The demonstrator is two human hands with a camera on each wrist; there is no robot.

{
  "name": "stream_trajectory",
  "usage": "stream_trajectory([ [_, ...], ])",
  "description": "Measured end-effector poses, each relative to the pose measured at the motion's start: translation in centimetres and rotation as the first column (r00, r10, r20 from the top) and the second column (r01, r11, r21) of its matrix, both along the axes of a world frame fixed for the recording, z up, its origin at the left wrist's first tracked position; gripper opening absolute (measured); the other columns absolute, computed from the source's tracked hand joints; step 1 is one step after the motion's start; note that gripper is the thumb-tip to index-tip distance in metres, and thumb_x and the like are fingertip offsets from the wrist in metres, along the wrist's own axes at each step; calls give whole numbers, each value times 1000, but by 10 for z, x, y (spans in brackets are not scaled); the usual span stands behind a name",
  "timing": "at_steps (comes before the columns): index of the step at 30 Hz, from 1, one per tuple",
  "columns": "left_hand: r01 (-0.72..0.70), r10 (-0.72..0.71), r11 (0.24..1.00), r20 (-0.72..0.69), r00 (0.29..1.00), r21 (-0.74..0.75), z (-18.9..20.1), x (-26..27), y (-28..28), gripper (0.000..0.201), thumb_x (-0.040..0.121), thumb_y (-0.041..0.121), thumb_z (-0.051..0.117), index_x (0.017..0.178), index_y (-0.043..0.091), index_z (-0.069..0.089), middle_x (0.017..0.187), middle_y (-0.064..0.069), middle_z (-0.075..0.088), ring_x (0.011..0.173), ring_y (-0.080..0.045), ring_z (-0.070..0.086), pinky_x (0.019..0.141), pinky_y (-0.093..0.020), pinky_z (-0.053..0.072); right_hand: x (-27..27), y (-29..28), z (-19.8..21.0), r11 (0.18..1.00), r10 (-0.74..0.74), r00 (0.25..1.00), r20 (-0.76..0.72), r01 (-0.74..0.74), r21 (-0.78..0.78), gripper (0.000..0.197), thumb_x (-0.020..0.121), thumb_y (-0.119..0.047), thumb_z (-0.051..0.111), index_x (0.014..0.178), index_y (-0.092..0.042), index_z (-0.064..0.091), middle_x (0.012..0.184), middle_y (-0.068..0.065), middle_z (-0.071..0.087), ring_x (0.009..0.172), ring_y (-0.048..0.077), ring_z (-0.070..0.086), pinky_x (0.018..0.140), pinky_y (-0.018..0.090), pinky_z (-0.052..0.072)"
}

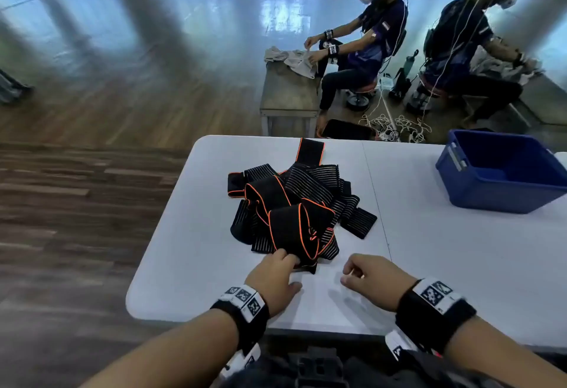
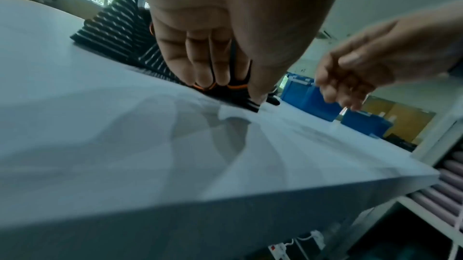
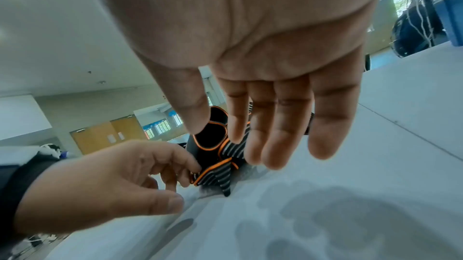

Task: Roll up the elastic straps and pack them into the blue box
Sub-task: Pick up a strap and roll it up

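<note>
A heap of black elastic straps (image 1: 294,203) with orange edging and white stripes lies in the middle of the white table (image 1: 460,265). My left hand (image 1: 293,268) is at the heap's near edge. Its fingertips (image 2: 208,78) touch the orange-edged end of the nearest strap (image 3: 213,175), and the thumb stays apart by the tabletop. My right hand (image 1: 356,274) hovers just right of it with relaxed fingers (image 3: 275,145) and holds nothing. The blue box (image 1: 503,173) stands at the far right of the table and looks empty.
The table's near edge runs just under my wrists, and its left edge drops to a wooden floor. Beyond the far edge, a seated person (image 1: 368,44) handles cloth at a small table (image 1: 288,96). Cables (image 1: 395,127) lie on the floor.
</note>
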State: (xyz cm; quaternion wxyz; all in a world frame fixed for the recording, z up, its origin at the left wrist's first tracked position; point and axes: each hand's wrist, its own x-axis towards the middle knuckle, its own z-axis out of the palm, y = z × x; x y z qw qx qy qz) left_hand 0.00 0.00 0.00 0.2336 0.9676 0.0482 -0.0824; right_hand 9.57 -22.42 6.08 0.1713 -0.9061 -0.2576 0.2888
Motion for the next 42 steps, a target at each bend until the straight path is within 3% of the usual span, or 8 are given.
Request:
stream_trajectory([
  [3, -81, 81, 997, 24, 996, 19, -2, 11, 0, 38, 93, 36, 62, 128, 24, 57, 121, 2, 53, 114, -22, 52, 95, -37, 49, 5, 6, 2, 996, -62, 998, -10, 62, 59, 17, 91, -44, 62, 97, -28, 62, 92, -7, 68, 85, 9, 63, 80, 29, 52],
  [10, -75, 111, 987, 261, 959, -143, 32, 38, 22, 9, 90, 25, 62, 81, 23, 61, 90, 8, 56, 86, -15, 53, 82, -36, 48, 19, 8, -1, 990, -107, 994, 11, 105, 94, 13, 91, -40, 62, 96, -28, 62, 90, -7, 67, 81, 8, 62, 73, 25, 51],
  [17, -195, 368, 875, 350, 861, -443, 104, 69, 39, 12, 94, 22, 63, 83, 25, 59, 78, 9, 65, 74, -8, 60, 74, -27, 48, 39, 28, -7, 977, -152, 987, 59, 141, 160, 16, 90, -28, 63, 103, -27, 54, 87, -6, 67, 74, 7, 59, 61, 20, 42],
  [22, -183, 481, 769, 365, 797, -613, 144, 79, 40, 11, 94, 10, 64, 86, 18, 62, 59, 14, 60, 56, 4, 52, 62, -15, 43, 54, 42, -17, 959, -222, 974, 51, 208, 193, 15, 88, -28, 63, 101, -23, 57, 89, -5, 67, 81, 14, 62, 68, 26, 46],
  [26, -129, 492, 728, 382, 783, -673, 165, 77, 47, 18, 97, 5, 58, 96, 22, 63, 69, -8, 64, 61, -6, 56, 63, -22, 47, 69, 52, -17, 924, -275, 961, 35, 255, 284, 25, 87, -29, 68, 105, -22, 52, 86, -3, 66, 77, 12, 62, 65, 23, 44],
  [31, -162, 529, 711, 369, 764, -684, 176, 75, 55, 31, 97, 1, 55, 101, 30, 67, 80, 4, 68, 63, -11, 61, 57, -32, 51, 72, 74, -20, 969, -88, 995, 55, 73, 234, 31, 82, -36, 73, 109, -30, 59, 84, -5, 63, 78, 14, 62, 73, 29, 49],
  [35, -201, 553, 702, 344, 759, -684, 187, 71, 55, 34, 94, -5, 56, 89, 23, 73, 73, 1, 73, 56, -10, 62, 50, -25, 49, 70, 86, -22, 978, 9, 996, 94, -28, 207, 11, 87, -33, 67, 92, -23, 68, 86, -5, 62, 87, 17, 62, 76, 27, 46],
  [42, -147, 551, 664, 347, 759, -733, 213, 78, 62, 28, 89, -3, 62, 86, 19, 78, 81, -12, 76, 72, -17, 68, 68, -29, 55, 108, 85, 46, 913, -93, 976, 195, 6, 407, 12, 89, -22, 58, 79, -28, 57, 80, -6, 64, 80, 17, 59, 72, 28, 42],
])
